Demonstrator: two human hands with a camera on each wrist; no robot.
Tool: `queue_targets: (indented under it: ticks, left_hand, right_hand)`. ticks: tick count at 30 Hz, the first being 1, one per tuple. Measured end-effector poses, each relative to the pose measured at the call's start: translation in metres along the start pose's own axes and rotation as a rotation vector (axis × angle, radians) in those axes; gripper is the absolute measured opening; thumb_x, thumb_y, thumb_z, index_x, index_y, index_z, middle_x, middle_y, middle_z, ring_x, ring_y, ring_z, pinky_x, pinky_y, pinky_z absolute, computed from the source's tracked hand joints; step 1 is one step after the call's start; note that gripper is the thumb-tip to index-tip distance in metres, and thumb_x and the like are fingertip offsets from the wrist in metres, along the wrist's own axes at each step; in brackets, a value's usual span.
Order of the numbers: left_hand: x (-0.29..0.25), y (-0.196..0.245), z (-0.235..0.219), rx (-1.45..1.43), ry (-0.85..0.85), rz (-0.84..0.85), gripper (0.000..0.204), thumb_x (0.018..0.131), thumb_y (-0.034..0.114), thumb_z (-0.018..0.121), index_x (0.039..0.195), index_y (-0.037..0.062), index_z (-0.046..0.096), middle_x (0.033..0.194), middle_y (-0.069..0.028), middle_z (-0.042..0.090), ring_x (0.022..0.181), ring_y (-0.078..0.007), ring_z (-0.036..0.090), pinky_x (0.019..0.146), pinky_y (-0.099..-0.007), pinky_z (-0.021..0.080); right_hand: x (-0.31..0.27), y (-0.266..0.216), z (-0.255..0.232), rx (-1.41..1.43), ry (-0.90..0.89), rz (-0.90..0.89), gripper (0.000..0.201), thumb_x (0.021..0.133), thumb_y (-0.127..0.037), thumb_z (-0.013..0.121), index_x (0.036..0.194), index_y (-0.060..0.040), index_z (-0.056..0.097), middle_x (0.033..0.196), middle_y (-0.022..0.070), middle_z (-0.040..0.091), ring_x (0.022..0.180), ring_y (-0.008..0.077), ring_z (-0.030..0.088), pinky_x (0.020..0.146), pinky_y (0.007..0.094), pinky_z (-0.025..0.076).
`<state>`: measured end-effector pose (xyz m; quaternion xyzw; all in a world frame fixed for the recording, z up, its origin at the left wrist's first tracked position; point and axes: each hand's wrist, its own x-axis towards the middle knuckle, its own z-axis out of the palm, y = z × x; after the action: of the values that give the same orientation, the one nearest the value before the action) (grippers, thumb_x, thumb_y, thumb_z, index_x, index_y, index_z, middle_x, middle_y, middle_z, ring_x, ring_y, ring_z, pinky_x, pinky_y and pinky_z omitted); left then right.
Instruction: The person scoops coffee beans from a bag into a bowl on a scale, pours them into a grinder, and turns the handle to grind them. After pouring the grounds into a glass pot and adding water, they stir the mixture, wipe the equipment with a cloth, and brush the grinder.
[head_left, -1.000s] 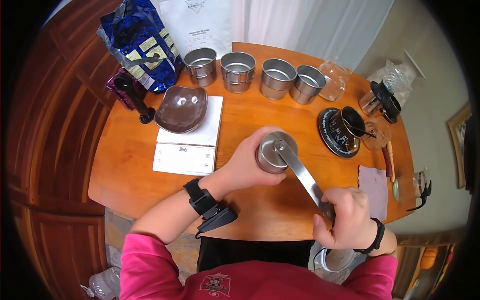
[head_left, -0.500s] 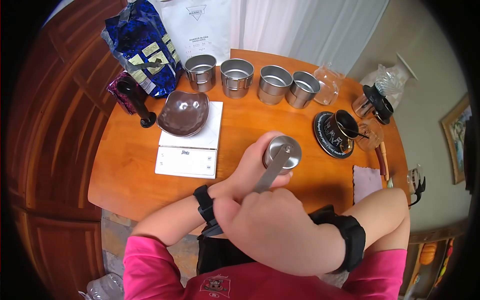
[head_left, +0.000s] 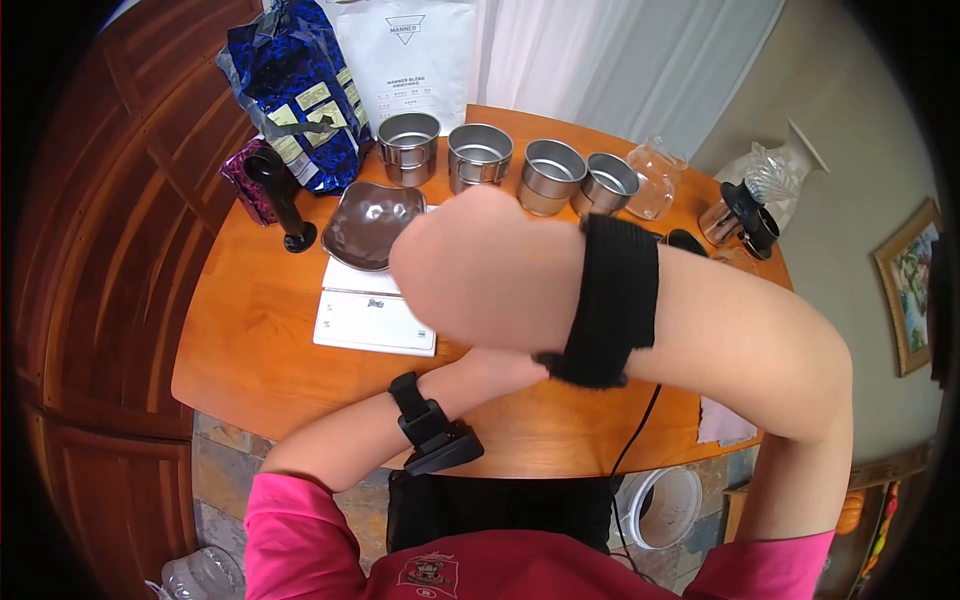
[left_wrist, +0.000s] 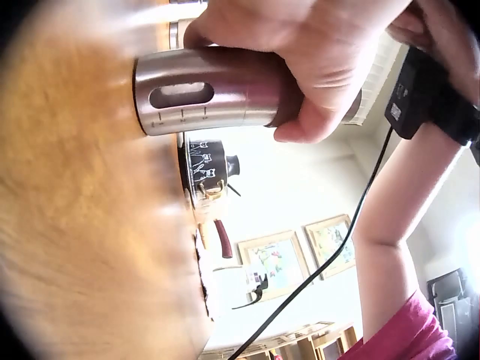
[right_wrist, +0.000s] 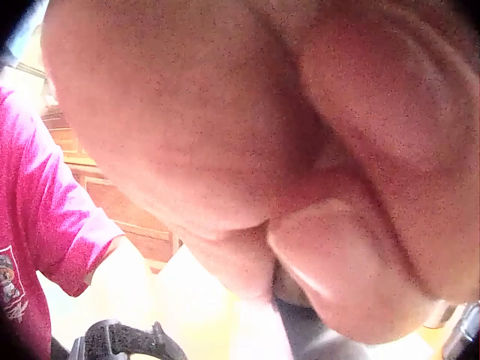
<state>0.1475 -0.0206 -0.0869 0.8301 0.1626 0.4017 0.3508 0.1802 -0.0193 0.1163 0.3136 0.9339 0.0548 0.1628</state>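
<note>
My left hand [left_wrist: 315, 60] grips a steel hand coffee grinder [left_wrist: 202, 94] around its upper body, thumb on one side. The grinder's base stands close to the wooden tabletop, and a slot window shows in its side. In the head view the right hand [head_left: 490, 275] passes over the grinder and covers it, so only the left hand's lower edge [head_left: 505, 370] shows there. Curled fingers fill the right wrist view; they hold the grinder's crank handle, whose knob is hidden inside the hand.
Left of the hands, a brown bowl [head_left: 372, 225] sits on a white scale [head_left: 375, 322]. Steel cups [head_left: 480, 155] line the back, near a blue bag [head_left: 300, 110] and a white bag [head_left: 405, 60]. A black cup [left_wrist: 206, 161] stands rightward. A cable [head_left: 635, 430] hangs from the right wrist.
The right hand has swept the crank round from the right, past the near side, to over the grinder. My left hand keeps its grip on the body.
</note>
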Motion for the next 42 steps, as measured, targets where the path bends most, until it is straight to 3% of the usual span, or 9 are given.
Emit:
queue_targets:
  ticks: [2,7,10,13,19,25,35,37,42]
  left_hand:
    - [0.018,0.041,-0.021,-0.291,-0.067,-0.333,0.037,0.063,0.016,0.07,0.094,0.0002,0.055,0.083,-0.0096,0.059,0.083,-0.0187,0.056,0.077,-0.029,0.043]
    - [0.02,0.053,-0.025,-0.441,-0.011,-0.338,0.054,0.059,0.012,0.072,0.107,0.0029,0.048,0.093,-0.0073,0.057,0.085,-0.0173,0.056,0.078,-0.0297,0.044]
    - [0.02,0.051,-0.027,-0.408,-0.085,-0.377,0.062,0.058,0.013,0.075,0.112,0.0038,0.046,0.098,-0.0062,0.056,0.091,-0.0154,0.056,0.082,-0.029,0.043]
    - [0.022,0.051,-0.029,-0.383,-0.113,-0.365,0.062,0.057,0.013,0.075,0.111,0.0045,0.046,0.098,-0.006,0.056,0.091,-0.0154,0.056,0.082,-0.0286,0.043]
    - [0.022,0.05,-0.026,-0.389,-0.098,-0.331,0.057,0.058,0.011,0.073,0.109,0.0052,0.048,0.094,-0.0068,0.057,0.086,-0.0178,0.056,0.079,-0.0293,0.044]
    - [0.023,0.051,-0.029,-0.385,-0.147,-0.277,0.053,0.058,0.01,0.072,0.107,0.0051,0.05,0.092,-0.0084,0.059,0.084,-0.0202,0.058,0.076,-0.0298,0.046]
    - [0.022,0.047,-0.03,-0.439,-0.129,-0.35,0.062,0.056,0.01,0.076,0.111,0.0059,0.048,0.1,-0.0054,0.057,0.091,-0.0145,0.056,0.081,-0.0285,0.044]
    - [0.023,0.046,-0.031,-0.453,-0.114,-0.399,0.062,0.056,0.01,0.075,0.111,0.006,0.048,0.101,-0.0045,0.056,0.093,-0.0139,0.055,0.082,-0.0286,0.044]
    - [0.022,0.047,-0.028,-0.424,-0.003,-0.383,0.062,0.058,0.009,0.075,0.112,0.0057,0.046,0.103,-0.0049,0.055,0.097,-0.0136,0.053,0.085,-0.0282,0.043]
  right_hand:
    - [0.009,0.021,0.014,-0.102,0.061,-0.025,0.007,0.063,-0.009,0.061,0.066,-0.003,0.062,0.058,0.0104,0.054,0.056,0.0246,0.057,0.043,0.0373,0.043]
    - [0.008,0.06,0.012,0.236,-0.2,0.579,0.02,0.076,-0.017,0.051,0.071,-0.0001,0.06,0.061,0.0111,0.054,0.059,0.0251,0.057,0.052,0.0357,0.046]
    - [-0.02,0.085,0.019,0.262,-0.206,0.463,0.028,0.079,-0.02,0.046,0.065,0.0035,0.05,0.057,0.0139,0.049,0.053,0.0234,0.051,0.052,0.0366,0.041]
    - [-0.053,0.102,0.044,0.476,-0.107,0.695,0.03,0.085,-0.022,0.048,0.073,0.0042,0.056,0.061,0.0124,0.054,0.059,0.0212,0.053,0.058,0.0326,0.042]
    - [-0.09,0.102,0.079,0.838,0.327,0.397,0.017,0.083,-0.016,0.057,0.081,0.0008,0.058,0.071,0.0033,0.056,0.068,0.0131,0.052,0.062,0.0284,0.042]
    - [-0.115,0.102,0.082,1.053,0.33,0.102,0.022,0.066,-0.013,0.076,0.079,-0.0036,0.061,0.076,-0.0009,0.056,0.073,0.0089,0.05,0.065,0.023,0.039]
    - [-0.145,0.065,0.11,1.029,0.499,0.551,0.027,0.066,-0.02,0.078,0.072,-0.0015,0.06,0.063,-0.0002,0.05,0.057,0.0071,0.043,0.052,0.0222,0.034]
    - [-0.145,0.051,0.126,1.012,0.684,0.555,0.029,0.067,-0.022,0.077,0.068,0.0006,0.059,0.057,0.0021,0.048,0.053,0.009,0.042,0.049,0.024,0.034]
    - [-0.154,0.006,0.113,0.787,0.661,0.77,0.032,0.071,-0.03,0.072,0.069,-0.0001,0.062,0.054,0.0083,0.051,0.049,0.0177,0.049,0.047,0.0287,0.038]
